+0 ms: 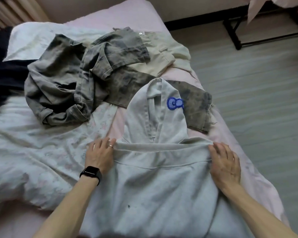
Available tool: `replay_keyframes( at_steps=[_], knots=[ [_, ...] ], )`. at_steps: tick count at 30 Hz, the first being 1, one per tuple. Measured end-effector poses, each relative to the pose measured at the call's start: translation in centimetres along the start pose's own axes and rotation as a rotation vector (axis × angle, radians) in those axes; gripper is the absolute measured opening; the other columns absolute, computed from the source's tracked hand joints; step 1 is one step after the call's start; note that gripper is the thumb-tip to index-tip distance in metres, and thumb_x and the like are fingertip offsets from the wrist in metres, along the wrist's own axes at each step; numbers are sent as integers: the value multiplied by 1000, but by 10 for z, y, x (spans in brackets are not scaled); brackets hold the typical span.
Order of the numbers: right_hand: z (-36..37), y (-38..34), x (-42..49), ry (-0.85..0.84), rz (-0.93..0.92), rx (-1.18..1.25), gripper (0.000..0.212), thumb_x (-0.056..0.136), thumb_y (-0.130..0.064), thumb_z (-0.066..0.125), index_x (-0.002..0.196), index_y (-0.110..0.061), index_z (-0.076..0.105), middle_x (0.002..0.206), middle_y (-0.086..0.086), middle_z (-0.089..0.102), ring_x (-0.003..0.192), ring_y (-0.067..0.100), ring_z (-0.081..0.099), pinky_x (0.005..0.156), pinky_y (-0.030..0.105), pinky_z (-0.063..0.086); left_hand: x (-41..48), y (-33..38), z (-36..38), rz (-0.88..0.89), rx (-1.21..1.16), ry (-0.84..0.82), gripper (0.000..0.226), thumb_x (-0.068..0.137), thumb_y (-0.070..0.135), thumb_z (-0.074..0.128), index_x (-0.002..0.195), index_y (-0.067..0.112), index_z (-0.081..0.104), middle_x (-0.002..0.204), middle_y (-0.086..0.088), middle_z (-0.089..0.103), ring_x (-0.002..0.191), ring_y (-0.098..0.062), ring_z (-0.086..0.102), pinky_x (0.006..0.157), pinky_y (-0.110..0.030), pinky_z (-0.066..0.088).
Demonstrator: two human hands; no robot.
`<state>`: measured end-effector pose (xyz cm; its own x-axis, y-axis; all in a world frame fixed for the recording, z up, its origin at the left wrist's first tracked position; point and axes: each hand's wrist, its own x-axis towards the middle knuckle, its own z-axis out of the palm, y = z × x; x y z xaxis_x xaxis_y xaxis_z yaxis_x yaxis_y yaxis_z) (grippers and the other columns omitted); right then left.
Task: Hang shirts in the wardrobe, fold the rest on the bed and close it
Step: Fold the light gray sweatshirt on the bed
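Head view: I'm pressing left hand [100, 152] and right hand [224, 163], both flat, on hoodie [155, 186] edges near bed [258, 182] edge.

Two bare forearms are shown, a black smartwatch [91, 172] with a dark rectangular face and a black band is worn at the wrist of the left hand [100, 154], and beyond the smartwatch a thin pale ring [111, 146] is worn on one of the fingers [105, 141].
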<state>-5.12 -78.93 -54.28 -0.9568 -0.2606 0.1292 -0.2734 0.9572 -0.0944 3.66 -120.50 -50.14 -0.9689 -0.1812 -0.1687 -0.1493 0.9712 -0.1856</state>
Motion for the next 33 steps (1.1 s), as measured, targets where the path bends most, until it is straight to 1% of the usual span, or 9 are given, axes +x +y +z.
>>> replay_keyframes(
  at_steps=[4,9,12,15,19,23,26,30,33],
  knots=[
    [0,2,-10,-106,68,35,48,84,-14,46,128,-15,65,135,10,59,126,30,51,98,47,41,-9,-3,6,81,14,-12,41,73,7,68,112,21,69,102,-7,64,105,-34,59,91,-51,43],
    [4,2,-3,-180,129,1,58,79,-23,51,136,-16,58,134,8,56,116,32,51,85,48,46,2,-12,12,136,99,94,18,81,5,66,97,8,72,87,-11,66,85,-33,63,82,-49,50],
    [7,6,8,-188,166,-49,39,92,-25,59,131,-24,59,131,4,54,103,35,52,75,46,46,10,-21,12,35,95,38,19,76,5,81,92,5,71,84,-14,66,79,-35,63,79,-49,49],
    [8,12,23,-211,126,-137,20,96,-28,61,109,-13,64,110,9,55,89,36,52,65,44,41,19,-36,6,-196,49,-100,15,89,10,66,104,6,68,95,-17,67,88,-38,62,81,-46,44],
    [9,3,28,-155,216,-132,18,96,-19,61,97,-1,57,96,20,52,80,40,54,57,45,39,24,-41,9,-155,101,-102,25,92,1,50,110,2,67,97,-18,64,89,-37,60,79,-46,43],
    [9,-22,26,-243,272,-146,17,92,-6,57,108,-4,59,109,18,57,91,38,53,65,42,35,28,-22,16,-111,109,-185,42,94,10,36,132,17,53,125,-7,56,116,-30,51,100,-46,35],
    [1,-22,30,-322,244,-144,20,95,-12,51,114,-13,57,116,10,57,98,35,52,71,41,42,26,-15,15,-66,69,-226,45,93,17,40,137,23,48,131,-3,57,126,-26,48,108,-46,27],
    [-12,-16,31,-219,218,-137,9,96,-7,55,102,-2,58,97,22,54,87,40,54,62,45,43,11,-35,13,-19,109,-16,26,79,-2,60,102,4,70,90,-17,67,84,-35,62,83,-50,47],
    [-13,-23,36,-148,239,-116,10,93,-1,57,103,1,60,96,25,54,85,42,54,61,47,42,1,-60,15,-66,74,99,20,80,7,56,89,7,74,75,-15,62,68,-34,59,68,-44,44]
  ],
)
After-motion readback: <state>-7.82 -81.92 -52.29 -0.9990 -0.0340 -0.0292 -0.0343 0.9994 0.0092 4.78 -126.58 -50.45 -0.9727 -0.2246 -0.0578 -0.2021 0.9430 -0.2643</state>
